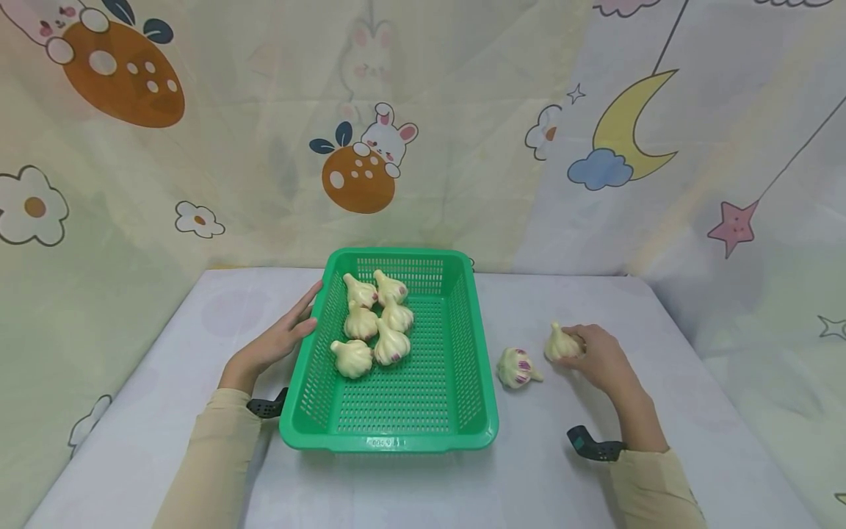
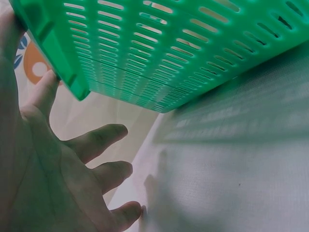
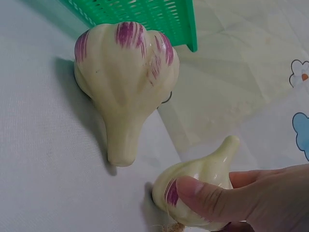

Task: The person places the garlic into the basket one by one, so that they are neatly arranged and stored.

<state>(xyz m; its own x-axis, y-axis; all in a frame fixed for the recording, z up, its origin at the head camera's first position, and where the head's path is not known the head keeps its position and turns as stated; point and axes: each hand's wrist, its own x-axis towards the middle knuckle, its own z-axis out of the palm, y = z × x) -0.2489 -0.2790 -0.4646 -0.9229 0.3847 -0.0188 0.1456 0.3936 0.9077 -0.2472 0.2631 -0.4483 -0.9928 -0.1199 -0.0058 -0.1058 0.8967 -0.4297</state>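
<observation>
A green plastic basket stands mid-table with several garlic bulbs gathered in its left half. My left hand touches the basket's left rim; in the left wrist view its fingertips meet the rim while the other fingers spread free beside the slotted wall. Right of the basket, my right hand pinches a garlic bulb between thumb and fingers, its stem pointing up and away. In the right wrist view the thumb lies over a purple streak on that bulb. Another purple-streaked garlic bulb lies between the basket and this hand.
A white cloth covers the table. Behind and at both sides hangs a pale curtain printed with rabbits, flowers and a moon. A black wrist strap shows on the right arm, another on the left.
</observation>
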